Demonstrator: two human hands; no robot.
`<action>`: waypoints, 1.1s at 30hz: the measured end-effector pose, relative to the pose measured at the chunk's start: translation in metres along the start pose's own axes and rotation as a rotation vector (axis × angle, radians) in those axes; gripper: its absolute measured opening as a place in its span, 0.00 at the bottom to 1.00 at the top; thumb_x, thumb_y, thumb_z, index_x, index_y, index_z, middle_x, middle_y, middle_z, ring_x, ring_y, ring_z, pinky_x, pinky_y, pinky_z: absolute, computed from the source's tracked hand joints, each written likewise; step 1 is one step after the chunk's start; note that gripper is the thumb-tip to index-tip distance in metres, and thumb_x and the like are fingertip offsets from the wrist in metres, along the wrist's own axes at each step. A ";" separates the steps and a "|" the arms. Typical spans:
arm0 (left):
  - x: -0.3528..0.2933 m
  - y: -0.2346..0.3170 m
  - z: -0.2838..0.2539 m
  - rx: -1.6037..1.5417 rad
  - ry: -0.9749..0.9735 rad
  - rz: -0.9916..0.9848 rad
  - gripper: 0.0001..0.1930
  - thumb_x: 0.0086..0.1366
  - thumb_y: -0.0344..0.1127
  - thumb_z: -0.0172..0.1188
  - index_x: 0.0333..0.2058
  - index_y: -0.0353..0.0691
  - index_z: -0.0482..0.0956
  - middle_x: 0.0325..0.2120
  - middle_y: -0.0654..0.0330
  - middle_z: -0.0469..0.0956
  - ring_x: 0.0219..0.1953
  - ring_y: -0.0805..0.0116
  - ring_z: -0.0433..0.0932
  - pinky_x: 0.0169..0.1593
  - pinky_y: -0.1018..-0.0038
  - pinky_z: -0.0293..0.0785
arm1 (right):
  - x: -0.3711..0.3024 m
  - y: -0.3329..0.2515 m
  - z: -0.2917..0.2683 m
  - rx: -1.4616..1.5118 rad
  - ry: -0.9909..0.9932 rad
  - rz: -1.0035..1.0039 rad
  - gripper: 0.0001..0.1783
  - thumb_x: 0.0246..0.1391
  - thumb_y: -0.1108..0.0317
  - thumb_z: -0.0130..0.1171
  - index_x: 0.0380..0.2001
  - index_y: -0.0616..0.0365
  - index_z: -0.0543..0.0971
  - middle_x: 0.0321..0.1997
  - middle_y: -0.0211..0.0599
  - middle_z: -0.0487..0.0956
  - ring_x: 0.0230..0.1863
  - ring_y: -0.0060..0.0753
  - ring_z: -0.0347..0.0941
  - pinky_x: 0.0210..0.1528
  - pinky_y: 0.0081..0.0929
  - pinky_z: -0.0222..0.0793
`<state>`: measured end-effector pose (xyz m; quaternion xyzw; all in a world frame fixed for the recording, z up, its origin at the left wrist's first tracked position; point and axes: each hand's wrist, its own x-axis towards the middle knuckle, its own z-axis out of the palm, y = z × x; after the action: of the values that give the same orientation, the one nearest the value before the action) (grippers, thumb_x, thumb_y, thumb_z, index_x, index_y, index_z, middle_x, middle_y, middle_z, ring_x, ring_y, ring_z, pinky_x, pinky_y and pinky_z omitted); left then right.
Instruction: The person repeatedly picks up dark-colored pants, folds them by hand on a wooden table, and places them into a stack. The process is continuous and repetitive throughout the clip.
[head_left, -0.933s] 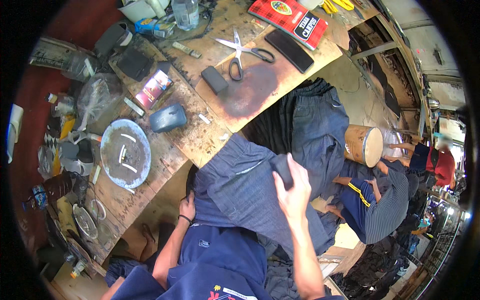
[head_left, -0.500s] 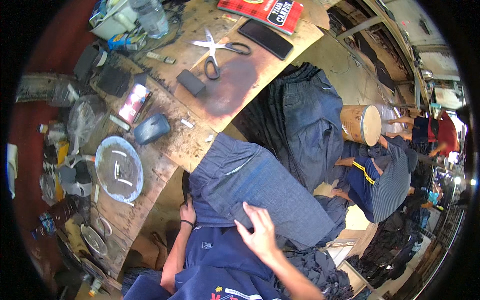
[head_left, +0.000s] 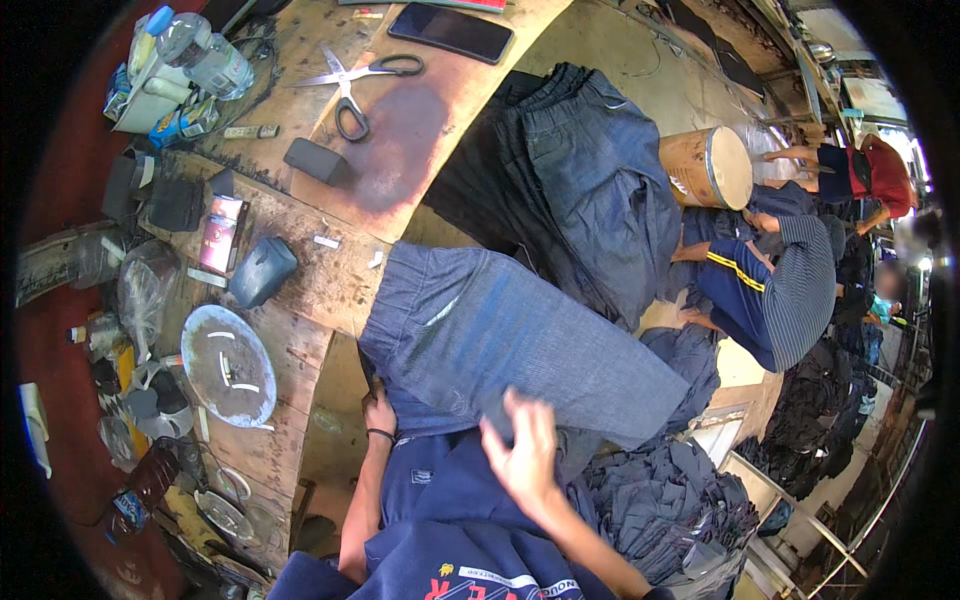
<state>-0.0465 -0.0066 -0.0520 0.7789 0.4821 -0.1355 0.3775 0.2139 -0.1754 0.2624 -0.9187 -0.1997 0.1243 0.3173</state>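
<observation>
the denim garment (head_left: 510,345) lies spread across the person's lap, its waistband end just beside the near edge of the wooden tabletop (head_left: 330,285) and its far end trailing away from the tabletop toward a heap of dark folded cloth (head_left: 665,500). the right hand (head_left: 525,455) rests flat on the near edge of the denim garment, fingers spread and loose, not clenched around anything. the left hand (head_left: 378,412) sits at the corner of the denim garment closest to the tabletop, wearing a thin dark band at the wrist; its fingers are tucked under the fabric, so whether they grip it cannot be told.

a second stack of dark jeans (head_left: 590,180) hangs off the tabletop's edge beyond the denim garment. on the tabletop, a pair of scissors (head_left: 350,85) lies near a dark scorched patch, with a black phone (head_left: 450,32) beyond it and a small black block (head_left: 315,160) beside it. a blue-grey iron (head_left: 262,272) and a round metal plate (head_left: 228,365) sit on the tabletop's lower plank, left of the denim garment. a plastic bottle (head_left: 205,55) stands at the tabletop's far left corner. a wooden drum (head_left: 705,165) stands beyond the jeans, next to a seated person in a striped top (head_left: 790,290).
</observation>
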 end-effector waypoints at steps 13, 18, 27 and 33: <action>-0.002 0.128 -0.131 0.487 -0.423 0.101 0.27 0.79 0.53 0.48 0.50 0.32 0.82 0.46 0.34 0.84 0.52 0.32 0.81 0.57 0.49 0.77 | -0.074 0.022 -0.015 0.462 -0.085 0.413 0.54 0.51 0.68 0.72 0.78 0.66 0.56 0.46 0.59 0.83 0.45 0.51 0.84 0.50 0.43 0.79; -0.062 0.384 -0.204 -0.093 -0.710 0.839 0.11 0.75 0.38 0.64 0.46 0.34 0.82 0.32 0.54 0.83 0.33 0.67 0.84 0.40 0.70 0.79 | -0.087 0.030 -0.006 0.858 -0.501 0.563 0.72 0.54 0.68 0.71 0.81 0.56 0.24 0.33 0.47 0.83 0.33 0.40 0.82 0.41 0.38 0.79; 0.013 0.561 0.048 0.841 -1.595 1.090 0.45 0.77 0.73 0.40 0.56 0.30 0.84 0.59 0.37 0.80 0.64 0.40 0.76 0.68 0.52 0.70 | -0.087 0.004 -0.002 1.149 -0.404 0.827 0.68 0.56 0.70 0.70 0.83 0.49 0.30 0.53 0.53 0.84 0.53 0.43 0.82 0.61 0.41 0.76; 0.023 0.559 0.069 0.397 -1.176 1.484 0.30 0.78 0.57 0.53 0.35 0.31 0.85 0.30 0.36 0.83 0.38 0.34 0.83 0.45 0.47 0.79 | -0.037 0.056 -0.046 0.178 0.272 0.369 0.36 0.52 0.72 0.76 0.65 0.64 0.76 0.55 0.54 0.81 0.56 0.56 0.78 0.61 0.45 0.75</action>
<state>0.4522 -0.1813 0.1437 0.7424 -0.4301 -0.3101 0.4094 0.2136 -0.2565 0.2664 -0.9163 0.0279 0.0723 0.3928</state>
